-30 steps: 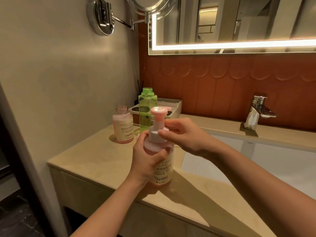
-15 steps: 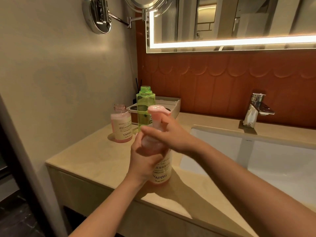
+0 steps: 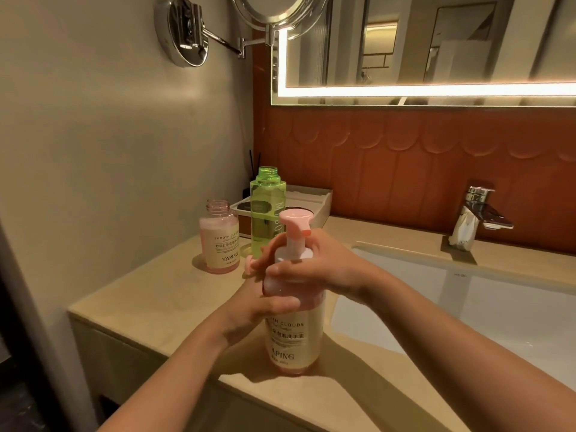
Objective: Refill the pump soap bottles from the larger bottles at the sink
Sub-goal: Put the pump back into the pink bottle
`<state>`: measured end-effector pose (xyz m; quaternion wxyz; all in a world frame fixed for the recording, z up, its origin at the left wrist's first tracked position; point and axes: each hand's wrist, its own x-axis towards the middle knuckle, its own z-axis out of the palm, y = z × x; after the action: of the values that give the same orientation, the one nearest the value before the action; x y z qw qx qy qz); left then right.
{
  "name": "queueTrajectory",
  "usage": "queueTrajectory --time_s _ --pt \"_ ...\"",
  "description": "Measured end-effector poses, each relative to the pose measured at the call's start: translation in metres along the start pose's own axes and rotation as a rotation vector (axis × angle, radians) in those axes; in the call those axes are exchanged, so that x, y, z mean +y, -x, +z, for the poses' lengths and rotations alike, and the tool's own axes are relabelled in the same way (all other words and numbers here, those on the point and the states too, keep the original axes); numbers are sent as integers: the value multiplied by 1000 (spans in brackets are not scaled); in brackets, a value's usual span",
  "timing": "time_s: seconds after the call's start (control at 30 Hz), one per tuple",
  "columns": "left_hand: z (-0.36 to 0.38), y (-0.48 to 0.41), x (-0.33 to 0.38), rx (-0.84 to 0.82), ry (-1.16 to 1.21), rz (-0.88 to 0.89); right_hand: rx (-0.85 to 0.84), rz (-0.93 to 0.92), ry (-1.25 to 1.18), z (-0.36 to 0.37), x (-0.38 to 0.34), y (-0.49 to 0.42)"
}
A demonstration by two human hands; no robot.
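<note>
My left hand grips the pump bottle around its shoulder, fingers curled round the far side and thumb laid across the front. The bottle stands upright on the beige counter, near the front edge and just left of the sink. It is cream with a pink base and top, with YAPING printed low on the label. My right hand comes in from the sink side and wraps the white collar below the pink pump head, fingers closed tight around it.

Just past my left fingers a small round pink piece shows; I cannot tell what it is. Behind it stand two uncapped bottles: a short pink bottle with the same label, and to its right, close by, a taller clear green bottle. A shallow tray sits behind the green one against the red-brown tiled wall. Farther right, the chrome tap stands at the back of the sink. Above hang a lit mirror and a round mirror on a chrome wall arm.
</note>
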<state>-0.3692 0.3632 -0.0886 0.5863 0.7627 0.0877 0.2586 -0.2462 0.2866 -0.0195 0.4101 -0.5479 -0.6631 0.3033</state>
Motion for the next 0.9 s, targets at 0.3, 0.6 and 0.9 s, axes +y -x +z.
queueTrajectory --time_s 0.3,0.6,0.9 --pt "12 3 -9 252 -34 32 373 7 0 28 -1 9" --pt "18 18 5 325 -179 -48 290 13 -41 32 -10 18" --pt "12 29 23 303 -229 -24 117 -45 16 19 -10 32"
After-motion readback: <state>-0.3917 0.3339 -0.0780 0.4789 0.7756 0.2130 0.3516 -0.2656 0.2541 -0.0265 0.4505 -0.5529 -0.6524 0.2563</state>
